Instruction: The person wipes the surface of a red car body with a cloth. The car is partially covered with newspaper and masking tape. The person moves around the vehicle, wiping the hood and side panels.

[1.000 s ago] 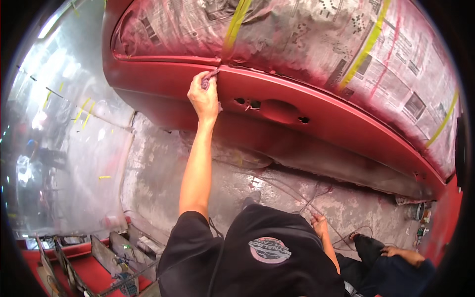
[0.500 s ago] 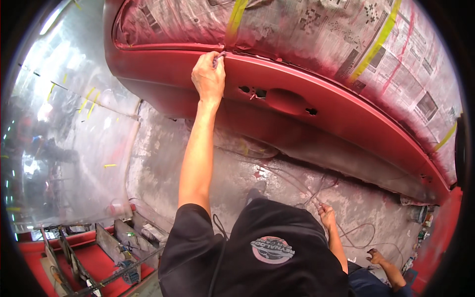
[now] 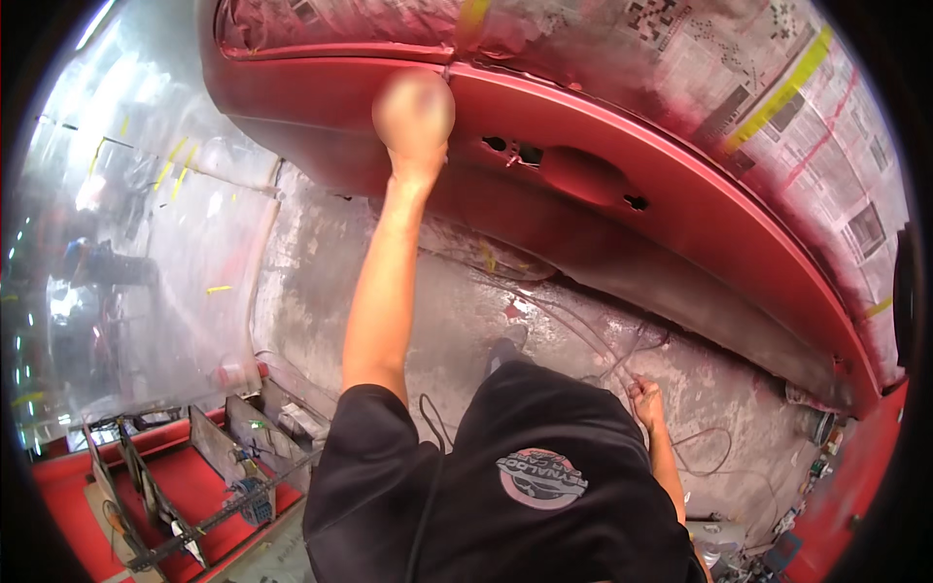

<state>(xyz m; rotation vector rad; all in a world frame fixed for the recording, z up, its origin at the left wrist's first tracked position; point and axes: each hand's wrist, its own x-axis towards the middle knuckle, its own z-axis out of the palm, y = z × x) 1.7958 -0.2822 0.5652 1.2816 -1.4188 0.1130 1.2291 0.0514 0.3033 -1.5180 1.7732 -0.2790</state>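
Note:
My left hand is raised on an outstretched arm and rests against the red painted car body panel, just below the seam where the masking paper begins. Motion blurs the hand, so I cannot make out its fingers or anything in them. To its right the panel has small holes and an oval handle recess. My right hand hangs low beside my black shirt with the fingers curled, and nothing shows in it.
Newspaper masking with yellow tape strips covers the car above the panel. A clear plastic sheet hangs at the left. Thin hoses trail over the overspray-stained floor. A red rack with metal dividers stands at the lower left.
My left hand has slid a little along the seam of the red panel and is now blurred. My right hand stays low by my side.

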